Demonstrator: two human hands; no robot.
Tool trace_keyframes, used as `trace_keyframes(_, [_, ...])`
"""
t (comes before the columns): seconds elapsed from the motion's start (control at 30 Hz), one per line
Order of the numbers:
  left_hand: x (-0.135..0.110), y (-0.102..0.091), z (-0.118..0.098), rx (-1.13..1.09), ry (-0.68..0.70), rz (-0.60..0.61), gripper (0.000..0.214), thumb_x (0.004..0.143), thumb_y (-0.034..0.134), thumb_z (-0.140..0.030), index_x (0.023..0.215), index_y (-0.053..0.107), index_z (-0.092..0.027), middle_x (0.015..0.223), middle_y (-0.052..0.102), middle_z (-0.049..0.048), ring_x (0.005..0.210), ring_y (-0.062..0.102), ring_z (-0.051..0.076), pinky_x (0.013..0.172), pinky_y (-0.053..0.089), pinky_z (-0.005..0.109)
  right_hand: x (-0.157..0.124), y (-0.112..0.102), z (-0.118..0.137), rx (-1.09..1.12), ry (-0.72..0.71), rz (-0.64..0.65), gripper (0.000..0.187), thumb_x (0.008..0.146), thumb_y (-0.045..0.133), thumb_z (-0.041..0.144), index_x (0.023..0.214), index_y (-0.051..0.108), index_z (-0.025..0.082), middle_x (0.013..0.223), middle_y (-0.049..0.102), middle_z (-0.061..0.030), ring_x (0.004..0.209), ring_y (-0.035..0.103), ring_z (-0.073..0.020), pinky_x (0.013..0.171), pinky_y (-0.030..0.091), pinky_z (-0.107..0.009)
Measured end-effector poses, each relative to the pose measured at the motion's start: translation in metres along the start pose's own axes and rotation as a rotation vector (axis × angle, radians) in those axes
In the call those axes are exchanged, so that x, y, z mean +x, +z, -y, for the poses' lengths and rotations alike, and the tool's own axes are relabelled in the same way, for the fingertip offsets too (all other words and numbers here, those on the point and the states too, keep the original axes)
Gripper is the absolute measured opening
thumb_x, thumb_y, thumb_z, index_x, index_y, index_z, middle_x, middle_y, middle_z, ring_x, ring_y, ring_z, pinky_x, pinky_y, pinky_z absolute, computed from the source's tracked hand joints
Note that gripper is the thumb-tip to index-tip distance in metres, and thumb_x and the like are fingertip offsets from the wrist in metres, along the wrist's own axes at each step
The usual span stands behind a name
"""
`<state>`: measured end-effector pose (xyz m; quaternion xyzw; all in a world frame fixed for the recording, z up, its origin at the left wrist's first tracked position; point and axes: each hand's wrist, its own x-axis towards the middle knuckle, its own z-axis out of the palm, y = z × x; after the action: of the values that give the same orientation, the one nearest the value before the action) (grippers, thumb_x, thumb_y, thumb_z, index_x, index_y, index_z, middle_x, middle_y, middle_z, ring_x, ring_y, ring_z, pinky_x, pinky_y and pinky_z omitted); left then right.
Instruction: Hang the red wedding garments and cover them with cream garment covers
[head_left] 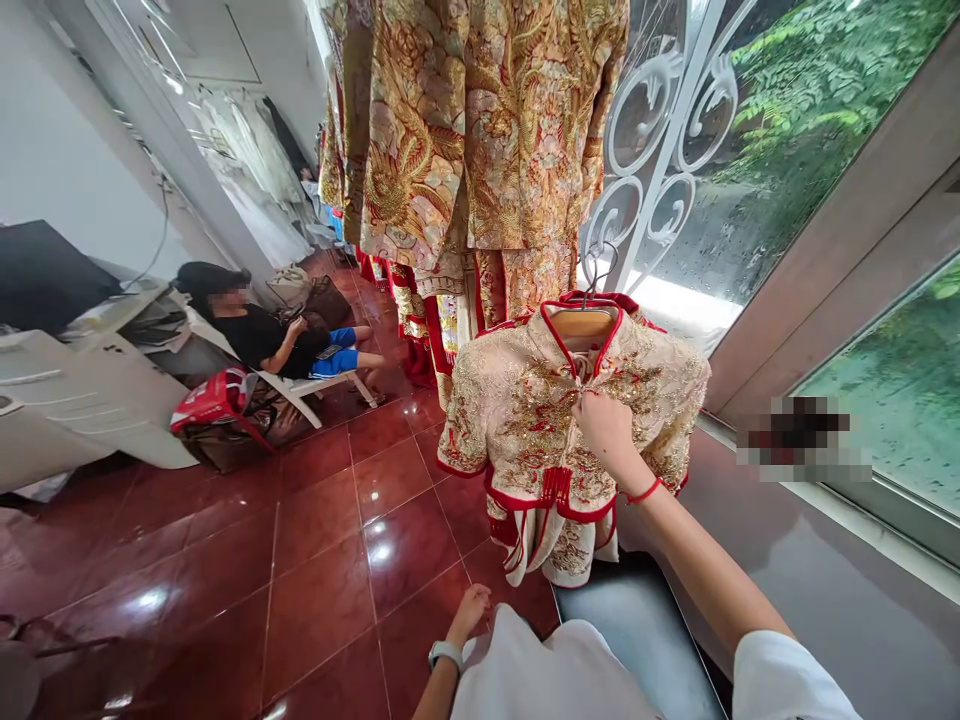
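A short cream jacket (525, 400) with gold and red embroidery and red piping hangs on a hanger (589, 322) in front of me. My right hand (604, 425), a red string around its wrist, is closed on the jacket's front edge just below the collar. The exact spot it pinches is covered by the fingers. A cream and red lower garment (568, 555) shows beneath the jacket's hem. Low by my body, apart from the clothes, is my left hand (472, 605), fingers loosely curled with nothing visible in them.
Gold embroidered garments (517, 130) hang behind the jacket. A black-topped seat (637, 620) stands below it. To the right is a window (892, 360) with a sill. At left, a person (262, 335) sits near a red bag (214, 400) and a white desk (112, 400).
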<state>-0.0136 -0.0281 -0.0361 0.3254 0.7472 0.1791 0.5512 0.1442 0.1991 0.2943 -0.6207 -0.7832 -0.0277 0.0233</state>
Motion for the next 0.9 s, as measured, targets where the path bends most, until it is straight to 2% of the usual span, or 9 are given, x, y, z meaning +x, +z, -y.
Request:
trace_keyframes(0.1, [-0.003, 0.002, -0.003, -0.055, -0.024, -0.056, 0.018, 0.094, 0.053, -0.027, 0.077, 0.051, -0.021, 0.068, 0.047, -0.0053, 0.057, 0.054, 0.011, 0.054, 0.043, 0.024, 0.003, 0.004, 0.003, -0.008, -0.001, 0.009, 0.034, 0.099, 0.04, 0.015, 0.096, 0.073, 0.007, 0.094, 0.074, -0.0217, 0.087, 0.075, -0.0272, 0.066, 0.048, -0.028])
trace_keyframes(0.17, [-0.005, 0.001, -0.01, -0.081, 0.008, -0.076, 0.019, 0.089, 0.047, -0.021, 0.07, 0.045, -0.023, 0.062, 0.043, -0.0059, 0.055, 0.054, 0.013, 0.054, 0.042, 0.026, 0.003, 0.007, 0.004, -0.012, -0.005, 0.011, 0.034, 0.099, 0.039, 0.012, 0.098, 0.072, 0.005, 0.091, 0.074, -0.0222, 0.087, 0.075, -0.0271, 0.066, 0.048, -0.028])
trace_keyframes(0.3, [0.001, -0.007, -0.048, -0.12, 0.151, -0.088, 0.01, 0.077, 0.051, -0.012, 0.074, 0.052, -0.022, 0.062, 0.046, -0.0059, 0.057, 0.054, 0.014, 0.066, 0.048, 0.031, 0.002, 0.009, 0.003, -0.018, -0.029, 0.017, 0.035, 0.099, 0.038, 0.012, 0.096, 0.072, 0.005, 0.09, 0.074, -0.0211, 0.087, 0.075, -0.0276, 0.066, 0.048, -0.028])
trace_keyframes(0.4, [0.002, -0.019, -0.099, -0.147, 0.303, -0.087, 0.018, 0.079, 0.053, -0.01, 0.091, 0.061, -0.019, 0.078, 0.058, -0.0018, 0.07, 0.059, 0.014, 0.081, 0.051, 0.031, -0.001, 0.007, 0.001, -0.028, -0.034, 0.029, 0.034, 0.099, 0.038, 0.012, 0.097, 0.072, 0.006, 0.09, 0.074, -0.021, 0.086, 0.075, -0.0268, 0.065, 0.048, -0.028])
trace_keyframes(0.47, [-0.009, -0.031, -0.142, -0.145, 0.469, -0.112, 0.029, 0.082, 0.05, -0.009, 0.107, 0.062, -0.019, 0.096, 0.064, 0.0028, 0.086, 0.062, 0.015, 0.092, 0.05, 0.033, -0.002, 0.006, 0.001, -0.035, -0.038, 0.036, 0.034, 0.098, 0.039, 0.011, 0.097, 0.072, 0.006, 0.091, 0.074, -0.0214, 0.086, 0.075, -0.0261, 0.065, 0.048, -0.027])
trace_keyframes(0.6, [-0.055, -0.058, -0.232, 0.024, 0.948, -0.251, 0.05, 0.089, 0.045, -0.01, 0.137, 0.051, -0.023, 0.119, 0.063, 0.0071, 0.105, 0.062, 0.019, 0.103, 0.048, 0.038, -0.006, 0.001, 0.001, -0.037, -0.054, 0.041, 0.033, 0.098, 0.04, 0.011, 0.097, 0.072, 0.006, 0.091, 0.074, -0.0219, 0.087, 0.075, -0.0268, 0.065, 0.048, -0.027])
trace_keyframes(0.7, [-0.088, -0.075, -0.291, 0.253, 1.171, -0.349, 0.058, 0.094, 0.041, -0.012, 0.15, 0.038, -0.029, 0.126, 0.061, 0.0076, 0.103, 0.063, 0.019, 0.1, 0.05, 0.036, -0.014, -0.006, 0.0, -0.025, -0.067, 0.038, 0.033, 0.099, 0.038, 0.009, 0.098, 0.071, 0.007, 0.092, 0.075, -0.0211, 0.088, 0.075, -0.0268, 0.065, 0.048, -0.027])
trace_keyframes(0.8, [-0.104, -0.085, -0.337, 0.543, 1.194, -0.472, 0.058, 0.099, 0.036, -0.014, 0.155, 0.032, -0.03, 0.121, 0.064, 0.0083, 0.096, 0.067, 0.02, 0.09, 0.053, 0.034, -0.022, -0.013, -0.002, -0.027, -0.067, 0.04, 0.032, 0.099, 0.038, 0.009, 0.098, 0.07, 0.008, 0.093, 0.075, -0.0207, 0.089, 0.075, -0.0272, 0.066, 0.049, -0.028])
trace_keyframes(0.9, [-0.111, -0.09, -0.363, 0.754, 1.1, -0.569, 0.048, 0.102, 0.036, -0.017, 0.149, 0.042, -0.025, 0.106, 0.071, 0.0079, 0.086, 0.07, 0.021, 0.077, 0.053, 0.03, -0.028, -0.014, -0.005, -0.031, -0.059, 0.033, 0.03, 0.101, 0.039, 0.014, 0.1, 0.069, 0.008, 0.095, 0.075, -0.0206, 0.089, 0.075, -0.0285, 0.067, 0.05, -0.03])
